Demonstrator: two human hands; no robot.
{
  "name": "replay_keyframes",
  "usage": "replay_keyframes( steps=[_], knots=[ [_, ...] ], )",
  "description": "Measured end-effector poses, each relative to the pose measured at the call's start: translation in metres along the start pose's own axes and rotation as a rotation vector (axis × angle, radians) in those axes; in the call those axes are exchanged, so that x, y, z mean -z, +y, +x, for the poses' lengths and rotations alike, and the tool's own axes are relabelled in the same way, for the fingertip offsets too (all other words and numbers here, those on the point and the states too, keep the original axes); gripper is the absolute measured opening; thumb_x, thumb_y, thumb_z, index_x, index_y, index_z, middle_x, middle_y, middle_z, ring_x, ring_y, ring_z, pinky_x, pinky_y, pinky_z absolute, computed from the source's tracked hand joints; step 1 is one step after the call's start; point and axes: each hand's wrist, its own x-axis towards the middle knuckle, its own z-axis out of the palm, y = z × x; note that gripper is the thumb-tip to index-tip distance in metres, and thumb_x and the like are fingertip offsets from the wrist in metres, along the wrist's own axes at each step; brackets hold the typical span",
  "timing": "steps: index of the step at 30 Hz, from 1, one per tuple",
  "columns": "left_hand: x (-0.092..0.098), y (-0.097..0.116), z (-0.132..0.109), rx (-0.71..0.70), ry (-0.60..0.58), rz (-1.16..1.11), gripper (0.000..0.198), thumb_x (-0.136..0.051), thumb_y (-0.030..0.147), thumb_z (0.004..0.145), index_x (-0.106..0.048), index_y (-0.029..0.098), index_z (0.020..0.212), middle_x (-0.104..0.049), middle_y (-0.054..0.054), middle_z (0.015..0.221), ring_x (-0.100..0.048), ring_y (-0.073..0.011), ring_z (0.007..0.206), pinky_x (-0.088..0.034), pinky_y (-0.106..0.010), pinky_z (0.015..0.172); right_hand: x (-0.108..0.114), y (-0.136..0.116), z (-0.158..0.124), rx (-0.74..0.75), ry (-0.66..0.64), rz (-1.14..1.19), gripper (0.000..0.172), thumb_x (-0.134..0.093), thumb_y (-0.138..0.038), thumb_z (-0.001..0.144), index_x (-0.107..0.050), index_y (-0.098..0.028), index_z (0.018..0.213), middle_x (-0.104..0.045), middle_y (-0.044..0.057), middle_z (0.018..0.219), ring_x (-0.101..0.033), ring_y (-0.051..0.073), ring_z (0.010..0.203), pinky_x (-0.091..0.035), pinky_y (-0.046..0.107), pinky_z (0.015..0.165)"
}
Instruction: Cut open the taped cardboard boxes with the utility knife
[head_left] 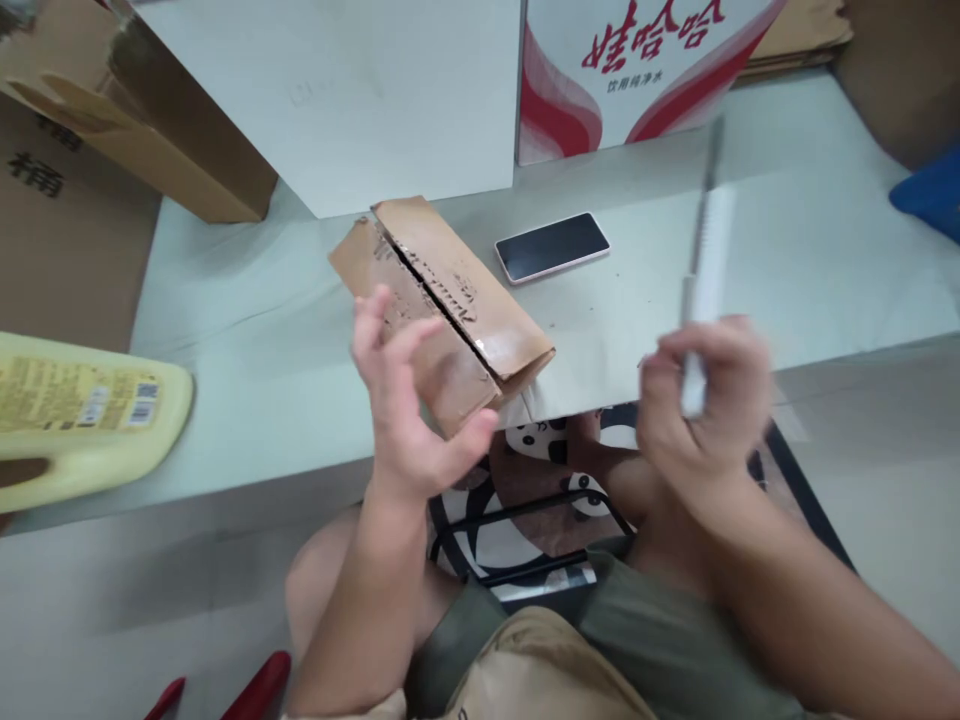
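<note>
A small brown cardboard box [480, 285] sits at an angle near the table's front edge. A dark slit runs along its top between two flaps, with torn, scuffed patches beside it. My left hand [412, 400] is at the near left side of the box, fingers spread and curved; whether it touches the cardboard I cannot tell. To the right, my right hand [705, 395] is closed around a white box cutter [711, 255], raised with its thin blade pointing away from me. Motion blurs that hand and the cutter. Behind the box lies a phone [553, 247], dark screen up.
The pale table [262, 400] carries a yellow jug [90, 420] on the left. Along the back stand a large white panel [360, 100], a white carton with red lettering [645, 110] and brown cardboard [187, 130]. A blue object [930, 195] is at the right edge.
</note>
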Motion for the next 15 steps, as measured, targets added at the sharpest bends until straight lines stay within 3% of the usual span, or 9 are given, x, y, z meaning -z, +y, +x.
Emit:
replay_keyframes(
  steps=[3,7,9,12,15],
  knots=[
    [0.006,0.013,-0.003,0.057,-0.083,0.094,0.072,-0.081,0.043,0.076,-0.053,0.028,0.141,-0.036,-0.013,0.162,-0.029,-0.0363,0.158,-0.02,-0.061,0.132,-0.026,0.028,0.015,-0.112,-0.036,-0.164,0.024,-0.056,-0.034,0.093,-0.058,-0.021,0.113,-0.059,0.008,0.095,-0.06,0.025,0.088,-0.05,0.043,0.08],
    [0.015,0.009,-0.005,0.23,0.001,-0.091,0.069,-0.083,0.037,0.078,-0.054,0.029,0.14,-0.042,-0.012,0.16,-0.038,-0.0328,0.155,-0.033,-0.052,0.128,-0.04,0.064,0.021,-0.433,-0.251,-0.378,0.049,-0.058,-0.041,0.087,-0.058,-0.014,0.128,-0.058,0.016,0.106,-0.057,0.035,0.102,-0.049,0.053,0.089],
    [0.018,0.003,-0.004,0.278,0.176,-0.176,0.058,-0.082,0.036,0.08,-0.059,0.024,0.132,-0.052,-0.013,0.152,-0.05,-0.0293,0.147,-0.041,-0.044,0.122,-0.04,0.072,0.02,-0.508,-0.323,-0.442,0.059,-0.06,-0.045,0.086,-0.058,-0.013,0.135,-0.058,0.02,0.112,-0.056,0.039,0.108,-0.048,0.057,0.092],
    [0.021,-0.007,0.0,0.35,0.558,-0.277,0.036,-0.075,0.028,0.085,-0.061,0.018,0.117,-0.068,-0.008,0.119,-0.067,-0.0184,0.116,-0.051,-0.035,0.108,-0.04,0.068,0.018,-0.48,-0.333,-0.508,0.065,-0.062,-0.047,0.085,-0.06,-0.014,0.141,-0.055,0.025,0.126,-0.054,0.045,0.119,-0.045,0.063,0.097],
    [0.028,-0.021,0.005,0.57,0.805,-0.459,0.021,-0.067,0.018,0.082,-0.057,0.018,0.1,-0.067,0.0,0.091,-0.065,-0.0109,0.083,-0.055,-0.025,0.08,-0.044,0.052,0.013,-0.325,-0.346,-0.414,0.046,-0.057,-0.043,0.088,-0.07,-0.017,0.124,-0.061,0.023,0.125,-0.056,0.044,0.121,-0.043,0.063,0.099]
  ],
)
